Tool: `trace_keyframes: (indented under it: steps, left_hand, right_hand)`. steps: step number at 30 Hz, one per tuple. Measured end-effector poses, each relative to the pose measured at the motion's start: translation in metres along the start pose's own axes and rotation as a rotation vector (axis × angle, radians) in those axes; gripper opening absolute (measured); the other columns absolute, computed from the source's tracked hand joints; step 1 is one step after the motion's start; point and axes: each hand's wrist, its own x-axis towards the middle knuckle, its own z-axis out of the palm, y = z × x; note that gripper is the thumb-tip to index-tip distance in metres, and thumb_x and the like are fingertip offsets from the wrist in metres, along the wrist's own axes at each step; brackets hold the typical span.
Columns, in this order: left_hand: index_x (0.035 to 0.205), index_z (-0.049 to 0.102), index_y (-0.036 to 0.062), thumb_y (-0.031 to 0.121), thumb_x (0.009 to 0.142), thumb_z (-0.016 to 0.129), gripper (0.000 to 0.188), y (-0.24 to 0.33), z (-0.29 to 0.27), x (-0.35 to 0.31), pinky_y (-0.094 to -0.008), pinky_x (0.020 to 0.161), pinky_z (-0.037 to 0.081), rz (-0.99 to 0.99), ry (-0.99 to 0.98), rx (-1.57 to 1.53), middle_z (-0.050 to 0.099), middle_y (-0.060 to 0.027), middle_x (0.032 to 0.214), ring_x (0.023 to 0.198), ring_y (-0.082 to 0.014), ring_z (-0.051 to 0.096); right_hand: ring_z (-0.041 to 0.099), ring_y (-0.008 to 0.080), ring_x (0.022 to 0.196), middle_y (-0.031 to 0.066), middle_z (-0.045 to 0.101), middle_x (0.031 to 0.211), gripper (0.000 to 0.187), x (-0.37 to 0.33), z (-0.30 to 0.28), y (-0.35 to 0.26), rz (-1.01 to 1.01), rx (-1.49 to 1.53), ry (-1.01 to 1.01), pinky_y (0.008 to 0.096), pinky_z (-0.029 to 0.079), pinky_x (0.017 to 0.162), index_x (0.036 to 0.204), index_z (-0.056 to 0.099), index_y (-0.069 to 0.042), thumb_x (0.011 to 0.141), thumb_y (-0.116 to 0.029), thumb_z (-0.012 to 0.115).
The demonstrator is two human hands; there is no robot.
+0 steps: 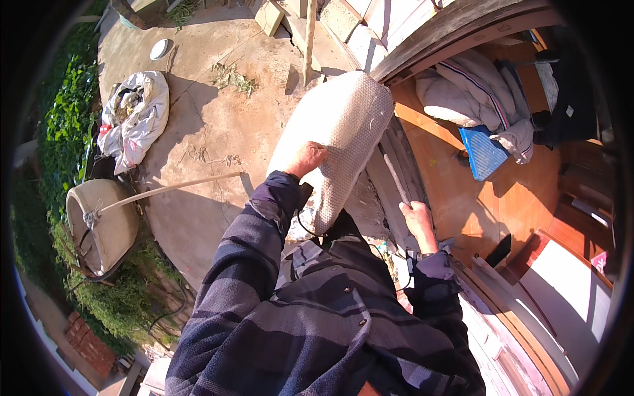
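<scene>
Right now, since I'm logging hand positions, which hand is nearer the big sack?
Left. The left hand is on the big sack; the right hand is apart from it, to its right, holding a stick.

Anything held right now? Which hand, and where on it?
Right hand: grey stick, held near its closer visible end. Left hand: on the pale sack; can't tell if it grips.

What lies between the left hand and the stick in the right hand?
In the head view, the right part of the sack, then a strip of grey ledge.
</scene>
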Motion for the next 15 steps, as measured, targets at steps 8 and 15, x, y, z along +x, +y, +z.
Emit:
trace_keyframes:
  steps: [8,15]
  left_hand:
    - [0.072,0.063,0.001,0.008,0.074,0.06,0.008,0.015,0.042,0.01,-0.0347,0.062,0.051,-0.076,0.196,-0.112,0.064,-0.0104,0.07,0.069,-0.0262,0.064]
    - [0.08,0.067,-0.0006,0.004,0.078,0.058,0.011,0.037,0.081,0.024,-0.031,0.068,0.05,-0.543,0.103,-0.463,0.068,-0.0112,0.08,0.073,-0.0229,0.063]
  right_hand:
    - [0.055,0.049,0.076,0.0304,0.055,0.075,0.046,0.008,-0.012,-0.029,0.041,0.076,0.012,0.0482,0.043,0.063,0.075,0.054,0.006,0.086,-0.038,0.062]
    - [0.056,0.044,0.072,0.0281,0.057,0.074,0.042,-0.027,-0.033,0.014,-0.075,0.153,0.081,0.044,0.043,0.064,0.082,0.054,0.008,0.088,-0.033,0.062]
